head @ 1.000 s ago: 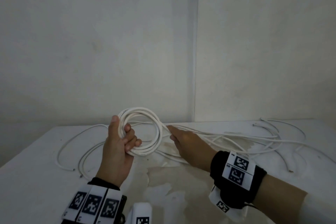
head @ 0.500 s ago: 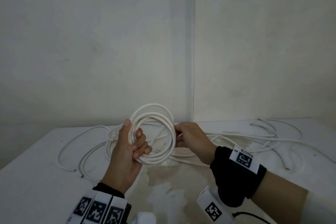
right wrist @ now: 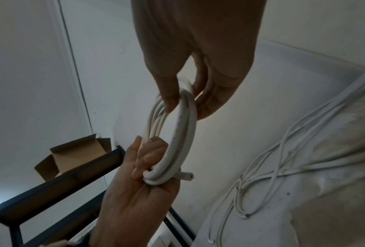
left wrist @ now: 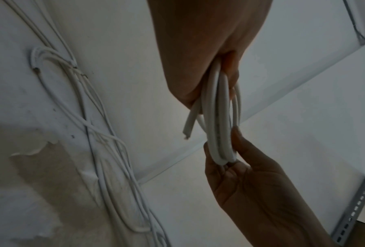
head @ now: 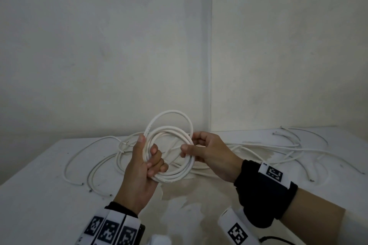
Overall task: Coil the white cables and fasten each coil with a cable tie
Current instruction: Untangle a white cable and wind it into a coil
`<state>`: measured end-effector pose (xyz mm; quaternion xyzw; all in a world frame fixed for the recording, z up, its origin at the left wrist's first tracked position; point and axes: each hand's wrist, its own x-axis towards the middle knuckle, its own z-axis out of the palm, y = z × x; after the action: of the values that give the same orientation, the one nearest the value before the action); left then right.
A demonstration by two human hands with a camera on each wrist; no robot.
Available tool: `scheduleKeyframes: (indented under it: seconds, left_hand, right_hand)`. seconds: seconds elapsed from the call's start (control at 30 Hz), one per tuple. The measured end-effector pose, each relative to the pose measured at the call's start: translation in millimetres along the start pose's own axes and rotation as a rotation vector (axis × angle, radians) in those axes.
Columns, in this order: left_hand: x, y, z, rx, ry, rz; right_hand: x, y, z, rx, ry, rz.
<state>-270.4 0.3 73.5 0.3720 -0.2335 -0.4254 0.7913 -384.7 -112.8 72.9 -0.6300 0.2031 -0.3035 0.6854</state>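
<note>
Gripping white cable coil (head: 171, 151): left hand (head: 142, 167) fingers wrapped | right hand (head: 211, 155) fingers pinching | several round loops

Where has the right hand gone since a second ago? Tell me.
Yes, moved: the right hand came left and up off the table, nearer the wall corner, and now pinches the coil.

Coil (head: 171, 151) held above table (head: 39, 195), left hand (head: 142, 173) left, right hand (head: 211, 155) right, loose cables (head: 258, 147) behind.

Bare storeroom or workshop corner

A metal rack (right wrist: 57, 182) holding an open cardboard box (right wrist: 71, 155) stands beside the worn white table (head: 39, 195).
</note>
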Motion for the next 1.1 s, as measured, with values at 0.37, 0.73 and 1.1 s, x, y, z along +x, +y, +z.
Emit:
scheduleKeyframes:
  seconds: [0.37, 0.73, 1.1]
  left_hand:
    - [2.4, -10.8, -8.3, 0.180, 0.022, 0.017]
    - [3.8, -15.7, -7.6, 0.263, 0.059, 0.059]
    - [9.6, 14.1, -15.8, 0.163, 0.073, 0.137]
  right_hand:
    - [-11.9, 3.7, 3.7, 0.073, -0.170, 0.064]
    - [-20.6, -3.2, 1.2, -0.508, -0.175, 0.188]
    - [-32.5, 10.5, -9.0, -0.719, -0.279, 0.329]
